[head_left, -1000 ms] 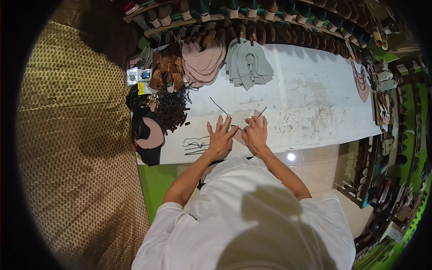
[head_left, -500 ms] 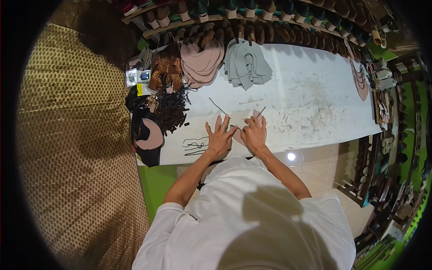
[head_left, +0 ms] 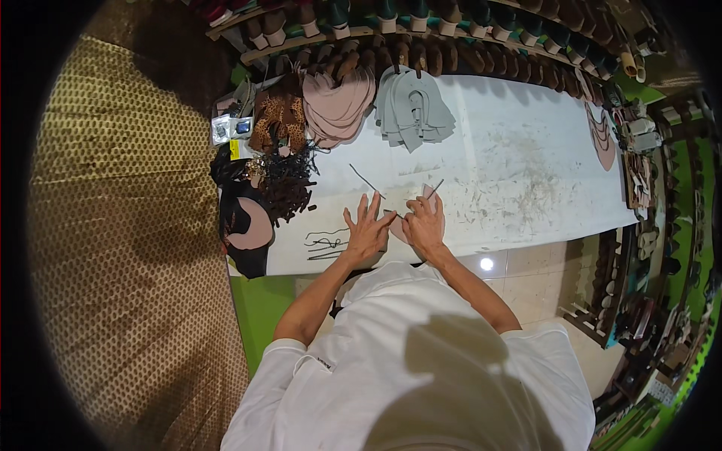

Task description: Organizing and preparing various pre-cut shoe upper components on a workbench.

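Pale tiled floor (head_left: 526, 282) showed on the near side of the worktable, to the right of the person's white shirt (head_left: 421, 338), and a strip of bright green surface (head_left: 263, 308) showed to the left, next to a brown-and-gold patterned cloth (head_left: 135, 225). White covering (head_left: 511, 214) lay over the table, smudged and scuffed with brownish marks, mostly toward its right half.

Close to the near edge, between and partly beneath the two hands, was a pinkish-beige flat piece (head_left: 400, 228), smooth and plain, its full outline hidden by the fingers. The left hand (head_left: 366, 234) lay with its fingers fanned and unclosed, the thumb angled toward the piece. The right hand (head_left: 426, 229) rested over it with bent fingers; whether they pinched anything could not be told. One thin dark strip (head_left: 438, 186) stuck out slantwise by the right fingertips, and another slim strip (head_left: 366, 180) lay just past the left ones. Several loose dark cords (head_left: 325, 246) lay left of the left hand.

Farther off sat a heap of dark brown bits (head_left: 289, 197), leopard-print pieces (head_left: 278, 120), a fanned pink stack (head_left: 338, 109) and a grey stack (head_left: 414, 124). Behind them, rows of shoes (head_left: 417, 21) filled the shelving.
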### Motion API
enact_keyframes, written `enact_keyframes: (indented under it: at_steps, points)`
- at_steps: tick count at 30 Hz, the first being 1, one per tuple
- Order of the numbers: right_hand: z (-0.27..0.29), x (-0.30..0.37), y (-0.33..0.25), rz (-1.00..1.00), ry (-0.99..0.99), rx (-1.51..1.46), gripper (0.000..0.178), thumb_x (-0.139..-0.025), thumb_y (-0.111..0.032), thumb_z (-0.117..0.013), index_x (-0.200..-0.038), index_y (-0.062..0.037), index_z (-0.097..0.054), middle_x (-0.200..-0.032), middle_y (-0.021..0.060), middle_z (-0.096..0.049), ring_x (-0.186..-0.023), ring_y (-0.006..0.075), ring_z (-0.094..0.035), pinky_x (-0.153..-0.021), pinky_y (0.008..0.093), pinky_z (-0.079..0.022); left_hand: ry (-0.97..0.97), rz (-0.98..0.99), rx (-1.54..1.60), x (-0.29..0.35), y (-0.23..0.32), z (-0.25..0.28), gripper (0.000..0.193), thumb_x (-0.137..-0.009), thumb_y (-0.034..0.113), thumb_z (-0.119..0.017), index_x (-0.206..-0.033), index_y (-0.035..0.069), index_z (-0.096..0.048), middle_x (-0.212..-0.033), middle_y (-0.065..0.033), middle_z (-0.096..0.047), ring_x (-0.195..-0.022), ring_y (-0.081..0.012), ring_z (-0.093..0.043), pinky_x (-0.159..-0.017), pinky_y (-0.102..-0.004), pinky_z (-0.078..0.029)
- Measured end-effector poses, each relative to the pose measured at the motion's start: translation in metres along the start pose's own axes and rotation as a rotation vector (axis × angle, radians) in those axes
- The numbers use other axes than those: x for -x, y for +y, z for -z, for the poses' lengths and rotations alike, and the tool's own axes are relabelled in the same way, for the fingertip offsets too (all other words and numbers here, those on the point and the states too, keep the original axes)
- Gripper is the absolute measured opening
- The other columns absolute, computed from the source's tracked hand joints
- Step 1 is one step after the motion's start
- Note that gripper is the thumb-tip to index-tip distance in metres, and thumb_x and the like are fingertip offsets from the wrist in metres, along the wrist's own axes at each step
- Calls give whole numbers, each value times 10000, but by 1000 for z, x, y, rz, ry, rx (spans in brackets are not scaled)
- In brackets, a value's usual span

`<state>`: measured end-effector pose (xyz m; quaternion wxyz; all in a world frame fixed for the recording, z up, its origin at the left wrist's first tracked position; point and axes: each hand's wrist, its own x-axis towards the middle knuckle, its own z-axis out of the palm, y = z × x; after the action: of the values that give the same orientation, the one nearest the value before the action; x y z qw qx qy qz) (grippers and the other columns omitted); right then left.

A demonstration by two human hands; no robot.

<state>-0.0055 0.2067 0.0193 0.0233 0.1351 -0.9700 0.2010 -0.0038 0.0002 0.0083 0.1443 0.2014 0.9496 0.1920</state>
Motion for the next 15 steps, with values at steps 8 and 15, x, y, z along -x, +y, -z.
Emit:
enact_keyframes:
  at_steps: [8, 15]
  points:
    - [-2, -3, 0, 64, 43, 34, 164, -824, -150, -704, -802, -30, -814, -1188, 82, -710, -1279, 284, -548, -1228, 626, -222, -1, -88, -45, -2, 7, 8, 522, -973, 220, -567, -1472, 370, -590, -1762, -152, -114, -1594, -452, -105, -1113, -839, -46]
    - [6, -4, 3, 77, -45, 71, 174, -831, -214, -725, -893, -88, -828, -1248, 56, -685, -1302, 283, -540, -1213, 632, -227, 61, -90, -88, 0, 10, 5, 477, -946, 226, -575, -1402, 332, -667, -1757, -121, -168, -1608, -407, -111, -1130, -833, -50]
